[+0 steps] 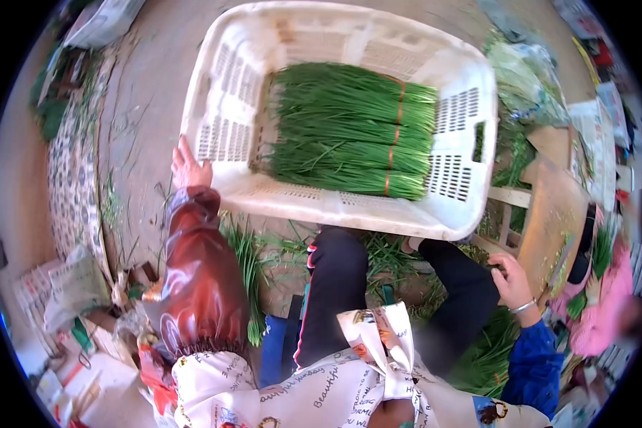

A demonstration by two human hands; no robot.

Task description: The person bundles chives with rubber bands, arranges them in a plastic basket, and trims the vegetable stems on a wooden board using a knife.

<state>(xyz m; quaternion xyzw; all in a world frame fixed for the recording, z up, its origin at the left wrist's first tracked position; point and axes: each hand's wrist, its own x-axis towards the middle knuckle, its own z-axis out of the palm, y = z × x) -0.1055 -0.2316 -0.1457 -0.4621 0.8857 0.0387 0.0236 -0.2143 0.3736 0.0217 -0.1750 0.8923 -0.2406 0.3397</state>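
Note:
A white plastic crate (342,207) lies before me, tilted in view. Inside it, bundles of green garlic chives (342,128) lie side by side, bound with orange bands near their pale ends. My left hand (190,170), below a shiny brown sleeve, is at the crate's near left corner with its fingers stretched along the outer wall. Beside my right knee, my right hand (512,284) has curled fingers. Something small and dark shows at its fingertips, too unclear to name. A wooden board (546,221) stands close to that hand.
Loose chives (246,267) lie on the ground below the crate. Clear plastic bags (524,82) are at the upper right. A person in pink (606,307) sits at the right with greens in hand. Bags and boxes (71,292) crowd the lower left.

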